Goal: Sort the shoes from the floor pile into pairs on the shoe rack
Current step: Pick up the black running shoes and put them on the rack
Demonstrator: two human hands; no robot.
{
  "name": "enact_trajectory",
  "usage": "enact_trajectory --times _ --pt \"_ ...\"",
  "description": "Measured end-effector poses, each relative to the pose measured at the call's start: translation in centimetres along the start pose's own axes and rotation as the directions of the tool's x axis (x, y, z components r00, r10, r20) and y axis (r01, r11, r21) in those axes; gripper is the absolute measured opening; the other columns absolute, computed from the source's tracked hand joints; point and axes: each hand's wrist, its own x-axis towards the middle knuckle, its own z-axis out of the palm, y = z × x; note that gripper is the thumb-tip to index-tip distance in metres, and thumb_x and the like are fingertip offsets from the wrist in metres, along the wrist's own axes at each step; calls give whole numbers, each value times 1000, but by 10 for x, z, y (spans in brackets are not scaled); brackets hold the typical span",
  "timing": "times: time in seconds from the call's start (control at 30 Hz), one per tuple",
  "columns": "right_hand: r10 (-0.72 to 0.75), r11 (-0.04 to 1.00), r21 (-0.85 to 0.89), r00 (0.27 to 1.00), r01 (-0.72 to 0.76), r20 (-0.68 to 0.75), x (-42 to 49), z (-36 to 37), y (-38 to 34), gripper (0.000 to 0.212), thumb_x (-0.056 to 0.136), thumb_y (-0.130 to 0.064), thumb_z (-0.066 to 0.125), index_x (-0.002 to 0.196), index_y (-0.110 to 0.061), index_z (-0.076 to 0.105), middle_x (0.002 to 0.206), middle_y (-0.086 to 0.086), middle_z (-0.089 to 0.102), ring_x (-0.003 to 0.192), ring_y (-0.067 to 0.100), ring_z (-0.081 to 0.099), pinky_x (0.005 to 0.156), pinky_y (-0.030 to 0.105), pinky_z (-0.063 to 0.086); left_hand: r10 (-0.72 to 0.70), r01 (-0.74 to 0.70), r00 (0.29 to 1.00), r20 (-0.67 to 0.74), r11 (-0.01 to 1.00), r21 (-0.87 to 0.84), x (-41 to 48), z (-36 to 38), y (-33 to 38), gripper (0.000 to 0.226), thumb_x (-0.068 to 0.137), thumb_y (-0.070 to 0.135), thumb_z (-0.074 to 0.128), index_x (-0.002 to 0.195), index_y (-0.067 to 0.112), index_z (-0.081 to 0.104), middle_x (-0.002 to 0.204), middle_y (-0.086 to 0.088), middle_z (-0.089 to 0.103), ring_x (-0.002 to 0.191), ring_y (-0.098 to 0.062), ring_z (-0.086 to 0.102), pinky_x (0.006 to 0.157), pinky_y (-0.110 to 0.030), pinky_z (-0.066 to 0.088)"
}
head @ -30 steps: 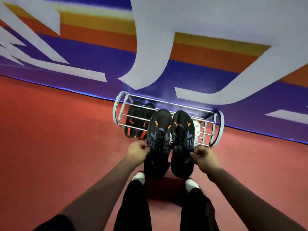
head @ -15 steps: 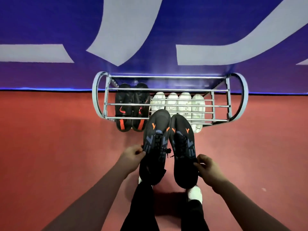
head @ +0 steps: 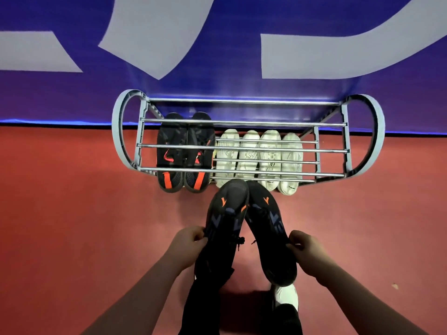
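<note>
Fingers [head: 196, 235] of left hand [head: 187, 243] curl round the outer edge of one black sneaker [head: 223, 226]; right hand [head: 306, 250] pinches the outer edge of its mate [head: 269, 228]. Both sneakers are held side by side at lower centre of frame, toes up-frame and touching, heels apart, with an orange chevron near each toe. Toes sit just before the front rail of the shoe rack [head: 242, 122]; contact cannot be told. On the rack: black-and-orange pair [head: 185, 151] at left, four white sneakers [head: 258, 155] in a row beside it. Rack stands on red floor [head: 60, 213] against blue wall [head: 229, 68] with pale lettering. Person's white shoe [head: 286, 296] shows at bottom.
</note>
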Motion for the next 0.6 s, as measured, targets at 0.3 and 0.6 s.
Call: enact_trajectory --times 0.3,0.6 --pt "54 989 148 981 -27 -186 71 -5 -23 23 86 -4 57 67 -6 43 59 5 45 59 20 37 52 28 31 18 -24 995 -103 998 -55 82 7 32 21 81 24 56 64 12 52 74 -14 59 70 -25 52 71 -42 47" --pt "43 915 394 951 85 -305 153 -13 -65 10 90 -6 53 82 -8 58 70 1 57 67 18 48 59 29 38 80 -134 975 -207 956 -260 175 4 61 7 88 7 60 87 3 66 85 -6 66 81 -15 59 80 -27 46"
